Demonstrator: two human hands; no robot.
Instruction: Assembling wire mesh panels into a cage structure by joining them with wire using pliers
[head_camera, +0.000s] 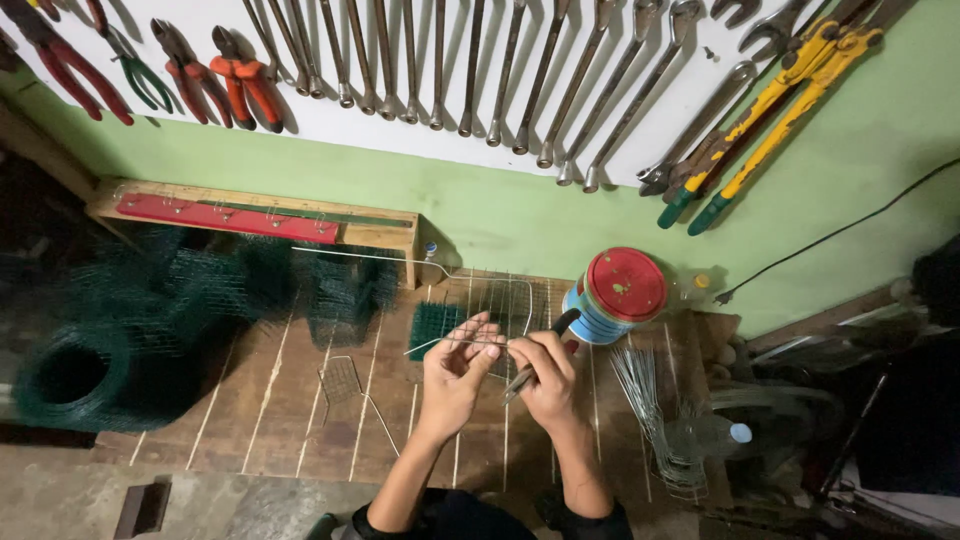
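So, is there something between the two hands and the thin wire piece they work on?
Nothing visible does. The left hand already pinches the bent wire, and the right hand meets it while holding a dark-handled tool. The red-lidded can stands apart, behind them.

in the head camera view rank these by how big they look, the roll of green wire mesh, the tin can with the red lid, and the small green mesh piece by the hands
1. Roll of green wire mesh, largest.
2. Tin can with the red lid.
3. Small green mesh piece, smallest, though the can stands taller and so nearer the camera, which makes these two less sure.
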